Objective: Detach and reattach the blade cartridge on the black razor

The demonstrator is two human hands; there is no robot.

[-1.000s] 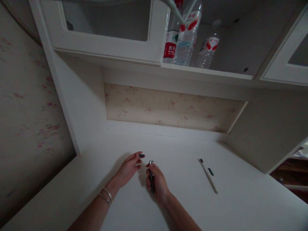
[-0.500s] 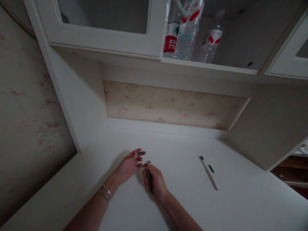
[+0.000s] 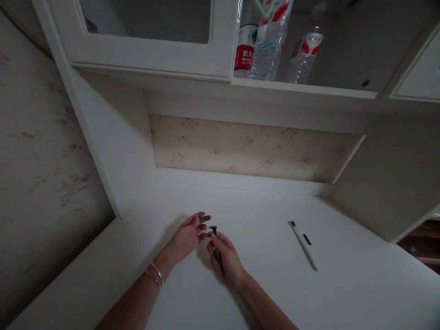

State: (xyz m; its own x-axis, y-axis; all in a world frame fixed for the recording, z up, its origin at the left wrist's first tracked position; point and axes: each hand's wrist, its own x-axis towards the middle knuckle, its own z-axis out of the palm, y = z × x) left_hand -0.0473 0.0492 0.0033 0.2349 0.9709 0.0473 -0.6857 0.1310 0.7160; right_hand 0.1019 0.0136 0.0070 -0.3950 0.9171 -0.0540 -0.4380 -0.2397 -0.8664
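Dark and slim, the razor handle (image 3: 216,250) lies along my right hand (image 3: 225,259), my fingers curled shut around it, its small head end poking out past my fingertips. My left hand (image 3: 187,236) sits just beside, thumb and forefinger pinched on a little black razor cartridge (image 3: 204,218), the other fingers loosely spread. Both hands rest low over the white desk (image 3: 261,284). Well to the right lie a pale toothbrush (image 3: 304,245) and a small dark cap (image 3: 307,239). Water bottles (image 3: 268,46) stand on the shelf above.
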